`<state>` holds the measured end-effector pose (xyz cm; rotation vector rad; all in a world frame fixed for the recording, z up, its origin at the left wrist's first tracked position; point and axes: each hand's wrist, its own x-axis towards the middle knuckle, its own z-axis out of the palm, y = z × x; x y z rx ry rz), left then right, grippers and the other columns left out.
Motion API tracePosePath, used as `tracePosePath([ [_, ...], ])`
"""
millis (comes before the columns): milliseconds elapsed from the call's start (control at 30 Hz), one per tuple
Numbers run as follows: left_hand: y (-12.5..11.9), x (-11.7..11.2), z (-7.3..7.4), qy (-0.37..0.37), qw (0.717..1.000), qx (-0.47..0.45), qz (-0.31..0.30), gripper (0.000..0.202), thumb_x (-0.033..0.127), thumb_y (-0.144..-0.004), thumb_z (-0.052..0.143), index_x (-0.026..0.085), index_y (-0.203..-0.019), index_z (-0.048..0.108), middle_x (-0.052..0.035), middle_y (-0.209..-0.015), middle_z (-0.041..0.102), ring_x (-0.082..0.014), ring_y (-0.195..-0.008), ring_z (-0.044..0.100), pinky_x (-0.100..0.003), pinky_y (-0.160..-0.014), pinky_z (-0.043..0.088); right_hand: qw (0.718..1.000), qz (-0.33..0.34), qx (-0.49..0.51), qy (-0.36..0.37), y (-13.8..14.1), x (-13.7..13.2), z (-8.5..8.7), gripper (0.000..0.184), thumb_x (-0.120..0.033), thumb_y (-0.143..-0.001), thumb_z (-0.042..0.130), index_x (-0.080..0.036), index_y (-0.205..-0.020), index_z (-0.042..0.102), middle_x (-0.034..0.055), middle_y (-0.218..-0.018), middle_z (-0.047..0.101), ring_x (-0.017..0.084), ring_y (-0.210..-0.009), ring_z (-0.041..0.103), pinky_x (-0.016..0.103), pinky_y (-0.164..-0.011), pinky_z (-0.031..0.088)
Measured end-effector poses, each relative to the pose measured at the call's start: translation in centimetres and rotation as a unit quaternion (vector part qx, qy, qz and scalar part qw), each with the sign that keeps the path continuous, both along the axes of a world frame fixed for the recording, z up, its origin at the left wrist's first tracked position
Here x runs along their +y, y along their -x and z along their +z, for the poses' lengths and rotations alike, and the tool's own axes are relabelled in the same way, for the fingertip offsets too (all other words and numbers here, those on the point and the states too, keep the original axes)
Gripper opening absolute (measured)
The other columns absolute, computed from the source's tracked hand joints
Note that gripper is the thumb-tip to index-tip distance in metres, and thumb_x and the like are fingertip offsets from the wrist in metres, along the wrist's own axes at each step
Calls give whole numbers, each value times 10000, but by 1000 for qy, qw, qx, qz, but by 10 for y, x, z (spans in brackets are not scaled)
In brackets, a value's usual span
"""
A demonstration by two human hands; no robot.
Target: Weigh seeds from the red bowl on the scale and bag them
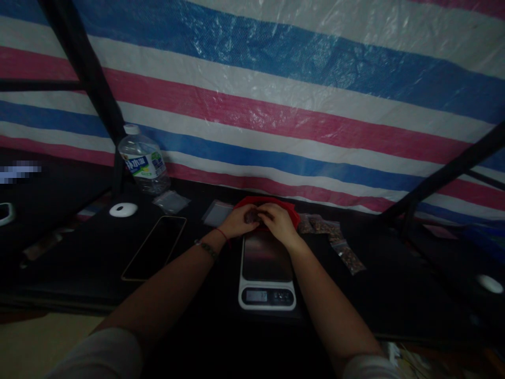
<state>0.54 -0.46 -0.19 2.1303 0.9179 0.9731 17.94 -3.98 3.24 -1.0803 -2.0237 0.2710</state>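
A woven plastic tarpaulin striped in blue, white and pink [276, 105] hangs as the back wall, its glossy surface catching pale glints of light. Black metal frame bars cross in front of it: one slanting bar on the left [84, 73], another rising on the right [445, 173]. Below runs a long black bench [90, 252], deep in shadow. At the lower left corner a patch of beige floor [43, 342] shows. The light is dim throughout.
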Motion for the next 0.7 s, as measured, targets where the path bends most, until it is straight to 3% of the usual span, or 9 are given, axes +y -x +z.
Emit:
tracePosePath([
  [200, 1, 3, -4, 16, 999, -35, -9, 392, 219, -689, 647, 189, -1074, 577, -48, -1044, 663, -190, -936, 640, -332, -852, 512, 1000, -23, 9, -15, -12, 0, 10, 368, -18, -766, 404, -182, -947, 679, 69, -953, 666, 172, -943, 601, 327, -880, 466],
  [300, 1, 4, -5, 8, 999, -52, 1, 375, 213, -691, 650, 190, -1058, 577, -46, -1028, 658, -187, -945, 633, -339, -874, 502, 996, -16, -43, 82, -23, -4, 20, 244, -111, -783, 494, -173, -917, 689, 57, -894, 681, 168, -840, 619, 300, -788, 478],
  [400, 1, 4, -5, -3, 995, -87, 47, 367, 207, -689, 659, 184, -1043, 563, -45, -1015, 647, -187, -957, 622, -337, -880, 496, 968, 20, -122, 219, -31, -10, 27, 215, -222, -744, 630, -168, -941, 697, 37, -820, 694, 151, -708, 621, 250, -649, 461],
  [467, 1, 4, -4, -17, 989, -115, 90, 361, 217, -699, 660, 179, -1040, 548, -46, -1014, 638, -185, -964, 614, -330, -881, 491, 948, 38, -173, 265, -35, -13, 27, 224, -221, -695, 683, -173, -912, 711, 26, -805, 701, 146, -692, 620, 234, -628, 442],
  [600, 3, 4, -2, -25, 986, -124, 107, 352, 241, -715, 657, 174, -1037, 532, -44, -994, 633, -178, -924, 614, -326, -848, 497, 934, 57, -221, 273, -35, -10, 23, 134, -125, -706, 635, -180, -783, 730, 13, -771, 709, 144, -707, 632, 230, -672, 439],
  [700, 2, 3, -2, -24, 993, -93, 73, 352, 234, -704, 660, 176, -1031, 544, -47, -1008, 635, -184, -943, 614, -331, -856, 499, 964, 21, -177, 196, -30, -8, 23, 140, -103, -740, 610, -175, -774, 724, 31, -786, 709, 159, -753, 638, 257, -729, 455],
])
